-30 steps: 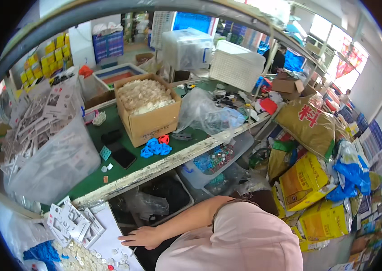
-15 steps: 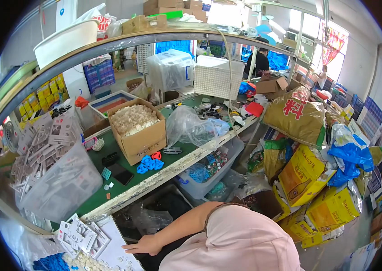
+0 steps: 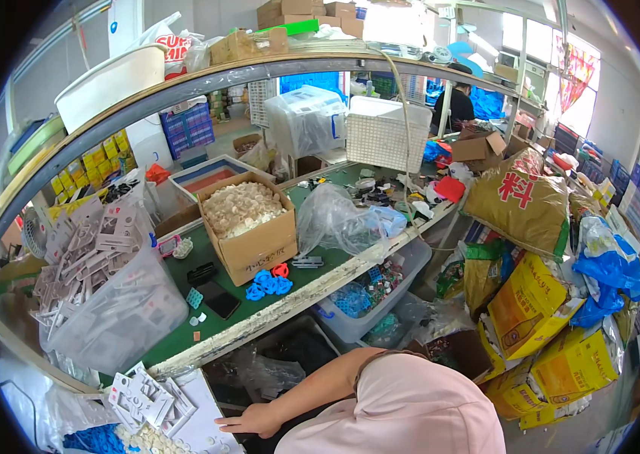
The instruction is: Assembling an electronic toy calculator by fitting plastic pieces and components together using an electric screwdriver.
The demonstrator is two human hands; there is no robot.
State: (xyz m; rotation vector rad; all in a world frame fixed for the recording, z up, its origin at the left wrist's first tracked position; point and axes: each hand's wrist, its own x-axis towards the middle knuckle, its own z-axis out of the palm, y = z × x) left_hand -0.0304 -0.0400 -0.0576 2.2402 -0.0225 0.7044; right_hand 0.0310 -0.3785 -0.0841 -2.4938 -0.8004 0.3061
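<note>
My right hand (image 3: 253, 421) reaches in from the right, its fingers stretched out toward the right edge of a white board (image 3: 203, 405). The fingertips are at the board's edge; contact is hard to tell. Nothing shows in the hand. On the board lies a loose pile of flat white printed pieces (image 3: 150, 401) with cut-out shapes. Small cream-coloured bits (image 3: 155, 440) are heaped in front of the pile, beside a heap of blue parts (image 3: 93, 439). My left hand is out of view.
A translucent bin (image 3: 119, 303) of similar white pieces stands on the green bench (image 3: 191, 337). Nearby are a cardboard box (image 3: 256, 253) of pale bits, a dark phone (image 3: 222, 301) and blue rings (image 3: 267, 284). Below are a grey-blue tub (image 3: 343, 321) and, rightward, yellow boxes (image 3: 532, 310).
The whole view has shifted, so the scene sits a little further right and lower. My right hand stays at the board's edge with fingers outstretched.
</note>
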